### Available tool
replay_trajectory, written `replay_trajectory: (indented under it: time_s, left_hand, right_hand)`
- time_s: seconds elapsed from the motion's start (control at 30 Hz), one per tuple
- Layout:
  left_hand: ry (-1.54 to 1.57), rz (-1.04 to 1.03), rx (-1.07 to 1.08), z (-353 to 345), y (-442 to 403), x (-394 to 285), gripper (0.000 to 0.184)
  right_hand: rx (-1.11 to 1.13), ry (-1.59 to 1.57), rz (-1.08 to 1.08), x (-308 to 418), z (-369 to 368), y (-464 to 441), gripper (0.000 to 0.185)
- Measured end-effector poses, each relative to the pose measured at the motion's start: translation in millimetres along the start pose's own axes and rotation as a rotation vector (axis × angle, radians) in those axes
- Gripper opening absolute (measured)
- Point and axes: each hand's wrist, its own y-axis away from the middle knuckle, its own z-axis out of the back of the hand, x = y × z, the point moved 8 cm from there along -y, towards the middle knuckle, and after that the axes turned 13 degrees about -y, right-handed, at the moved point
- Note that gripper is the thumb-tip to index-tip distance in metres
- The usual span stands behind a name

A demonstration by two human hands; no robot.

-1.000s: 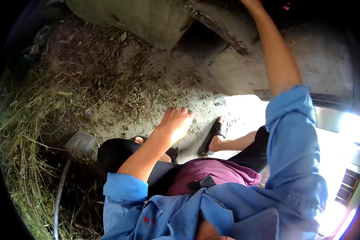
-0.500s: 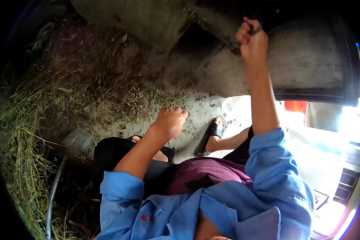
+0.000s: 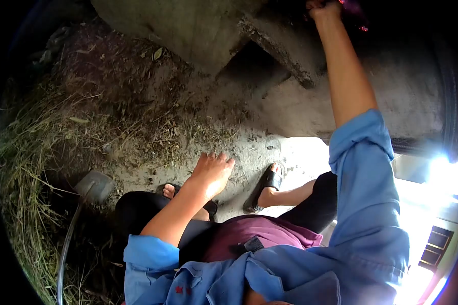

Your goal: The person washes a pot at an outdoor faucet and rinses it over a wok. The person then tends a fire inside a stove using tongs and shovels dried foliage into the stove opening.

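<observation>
My right hand (image 3: 324,9) reaches to the top edge of the view, into a dark area above the grey concrete-like structure (image 3: 351,101). Its fingers are curled closed, and whatever they may hold is lost in the dark. A pink-red glow (image 3: 362,28) shows just beside it. My left hand (image 3: 212,173) hovers in front of my left knee, back upward, fingers slightly apart and bent down. I see nothing in it, though its palm is hidden.
Dry grass (image 3: 25,157) lies piled on the left, with scraps strewn over the floor. A metal shovel (image 3: 95,186) with a long handle rests there. A dark square opening (image 3: 252,61) lies ahead. Bright light comes from the right, near a panelled cabinet (image 3: 436,246).
My right hand has moved farther forward and up, from over the grey surface to the dark top edge. The pink-red glow is larger now. My left hand has shifted slightly back.
</observation>
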Motion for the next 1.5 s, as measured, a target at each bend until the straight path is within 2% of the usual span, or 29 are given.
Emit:
replay_trajectory:
  time_s: [0.2,0.53,0.77,1.03,1.1,1.2,1.3,1.37,1.47,1.5]
  left_hand:
    - [0.024,0.028,0.074,-5,-7,2,0.031]
    - [0.003,0.015,0.005,1,-13,0,0.03]
    - [0.021,0.051,-0.015,10,0,7,0.03]
    - [0.062,0.068,0.104,8,3,9,0.038]
    - [0.062,0.069,0.109,7,4,8,0.04]
    - [0.065,0.078,0.133,13,9,8,0.043]
    - [0.053,0.086,0.136,16,11,7,0.043]
    - [0.031,0.087,0.127,17,11,7,0.042]
    - [0.019,0.071,0.096,15,8,6,0.04]
    - [0.029,0.069,0.084,12,6,7,0.039]
  right_hand:
    - [-0.013,0.002,0.053,12,6,-36,0.033]
    - [-0.142,0.041,0.205,19,25,-6,0.028]
    - [-0.238,0.085,0.324,30,33,16,0.03]
    - [-0.31,0.101,0.401,43,48,46,0.038]
    - [-0.288,-0.054,0.409,46,49,43,0.04]
    - [-0.279,0.07,0.357,50,45,46,0.038]
    - [-0.242,0.19,0.351,57,39,60,0.024]
    - [-0.105,0.173,0.257,53,35,61,0.014]
    - [0.078,0.104,0.186,43,19,97,0.02]
    - [0.077,0.09,0.187,40,20,107,0.02]
